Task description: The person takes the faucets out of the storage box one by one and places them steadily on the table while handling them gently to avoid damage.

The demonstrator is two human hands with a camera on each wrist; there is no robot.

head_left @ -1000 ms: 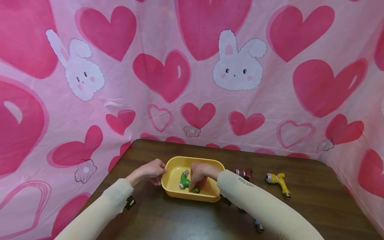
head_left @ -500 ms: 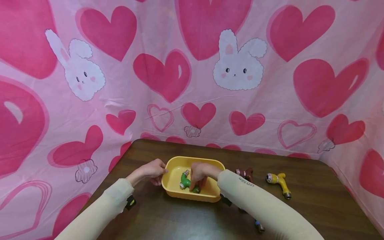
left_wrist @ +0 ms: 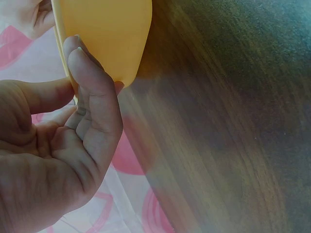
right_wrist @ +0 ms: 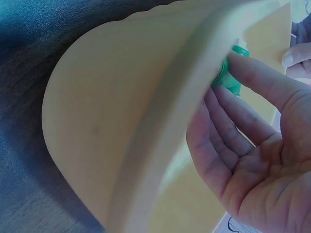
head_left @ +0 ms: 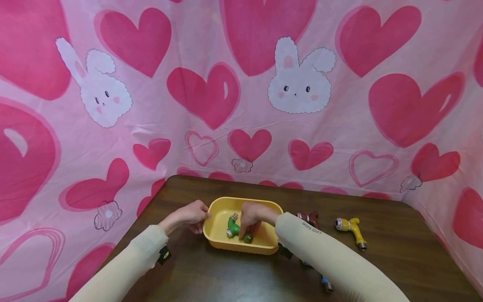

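Note:
A yellow plastic tub (head_left: 241, 247) stands on the dark wooden table. My left hand (head_left: 193, 212) pinches its left rim between thumb and fingers, as the left wrist view shows on the tub's wall (left_wrist: 107, 39). Inside the tub lies a green branched, pipe-like piece (head_left: 232, 227) with metallic ends. Reaching in over the right side, my right hand (head_left: 252, 217) pinches the near end of this piece with thumb and fingertips. In the right wrist view the tub's wall (right_wrist: 107, 97) hides part of the green piece (right_wrist: 234, 86) and some fingertips.
Right of the tub, a brown piece (head_left: 311, 217) of similar shape is partly behind my right sleeve (head_left: 324, 251). Farther right lies a yellow one (head_left: 353, 231). A blue one (head_left: 326, 282) shows beneath the forearm, mostly hidden. A pink patterned cloth (head_left: 260, 126) hangs behind the table.
My right hand and the near end of the green piece have shifted very slightly to the right. The left hand keeps its hold on the tub's rim.

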